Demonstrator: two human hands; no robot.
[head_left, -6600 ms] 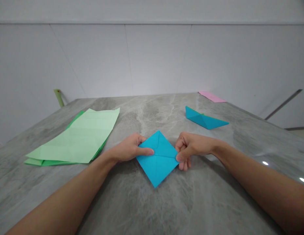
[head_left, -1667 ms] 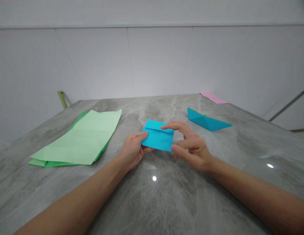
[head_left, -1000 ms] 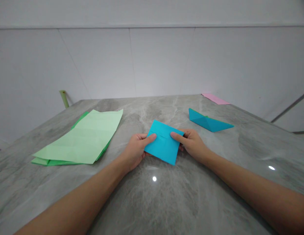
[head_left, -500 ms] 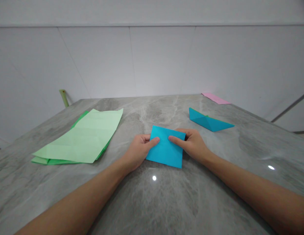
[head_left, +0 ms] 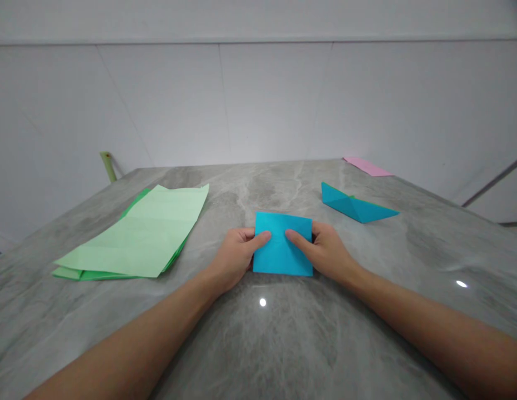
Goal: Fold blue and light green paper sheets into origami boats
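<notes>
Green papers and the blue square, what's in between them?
The left hand is between the green papers and the blue square, with some gray tabletop too, in the head view.

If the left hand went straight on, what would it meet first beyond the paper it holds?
Probably the right hand: its thumb lies across the blue paper from the left hand, though depth is unclear.

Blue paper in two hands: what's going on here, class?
A person's left hand and right hand grip the blue paper by its sides, thumbs on its face, at a grey table. A boat-shaped folded paper sits beyond the right hand. Green sheets lie to the left, a pink sheet toward the far right.
</notes>
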